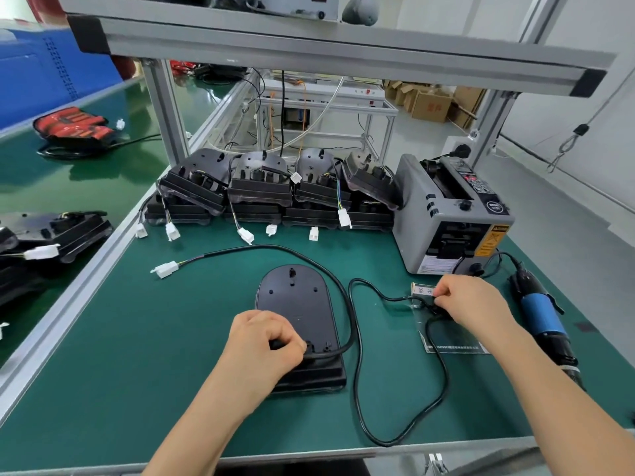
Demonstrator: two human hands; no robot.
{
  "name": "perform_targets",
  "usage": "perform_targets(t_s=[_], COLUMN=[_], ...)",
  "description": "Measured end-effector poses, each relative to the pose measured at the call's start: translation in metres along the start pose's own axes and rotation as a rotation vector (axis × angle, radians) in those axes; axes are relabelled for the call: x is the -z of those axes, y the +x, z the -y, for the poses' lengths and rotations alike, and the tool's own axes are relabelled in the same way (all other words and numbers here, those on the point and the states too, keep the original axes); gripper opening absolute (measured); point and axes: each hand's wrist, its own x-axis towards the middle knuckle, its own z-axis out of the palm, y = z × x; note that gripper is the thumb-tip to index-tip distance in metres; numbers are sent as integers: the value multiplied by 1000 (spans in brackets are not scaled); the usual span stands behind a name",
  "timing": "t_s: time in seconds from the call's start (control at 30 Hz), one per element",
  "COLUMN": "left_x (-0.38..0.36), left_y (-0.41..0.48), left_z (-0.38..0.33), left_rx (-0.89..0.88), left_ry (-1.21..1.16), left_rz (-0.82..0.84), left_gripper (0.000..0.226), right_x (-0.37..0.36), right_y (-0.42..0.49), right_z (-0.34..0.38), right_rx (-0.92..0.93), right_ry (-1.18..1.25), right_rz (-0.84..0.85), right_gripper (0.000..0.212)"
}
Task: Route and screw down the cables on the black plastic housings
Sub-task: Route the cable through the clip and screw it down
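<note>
Seating should be done firmly: the thick black cable (275, 247) is gripped by curled fingers of the left hand (264, 341) on the rounded black plastic housing (295, 300), mid-mat; a small white tag (422, 290) is pinched by the right hand (470, 300).

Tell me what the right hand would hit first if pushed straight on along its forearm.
Probably the grey tape dispenser, just past the right hand and the small strip it pinches; depth is unsure.

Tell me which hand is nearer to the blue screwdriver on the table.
Right. The right hand is just left of the blue screwdriver, pinching a small white tag. The left hand is farther left, gripping the cable on the black housing.
</note>
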Motion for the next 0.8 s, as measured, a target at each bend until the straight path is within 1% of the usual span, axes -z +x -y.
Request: perform_targets(t_s=[0.13, 0.33, 0.43, 0.57, 0.6, 0.63, 0.7, 0.77, 0.8], left_x=[0, 0, 0, 1, 1, 1, 1, 1, 1], left_y=[0, 1, 1, 1, 2, 2, 2, 1, 1], left_z=[1, 3, 4, 3, 3, 3, 2, 1, 0], left_rx=[-2, 17, 25, 49, 53, 56, 60, 51, 47], left_ry=[-14, -31, -30, -28, -29, -31, -34, -28, -26], left_rz=[-7, -8, 2, 20, 20, 19, 13, 10, 9], left_gripper=[23, 27, 22, 26, 27, 27, 28, 29, 30], right_x=[-1, -5, -5, 2, 6, 12, 26, 42, 48], right_y=[-4, -6, -7, -12, -15, -18, -32, -56, -68], right_z=[1, 1, 1, 2, 6, 11, 30, 60, 75], right_rx=[0, 7, 11, 14, 28, 58, 141, 238, 298], right_ry=[-25, -98, -136, -106, -53, 51, 376, 678, 778], right_rz=[-36, -106, -145, -173, -177, -172, -111, 25, 110], right_gripper=[11, 18, 21, 22, 22, 21, 19, 14, 13])
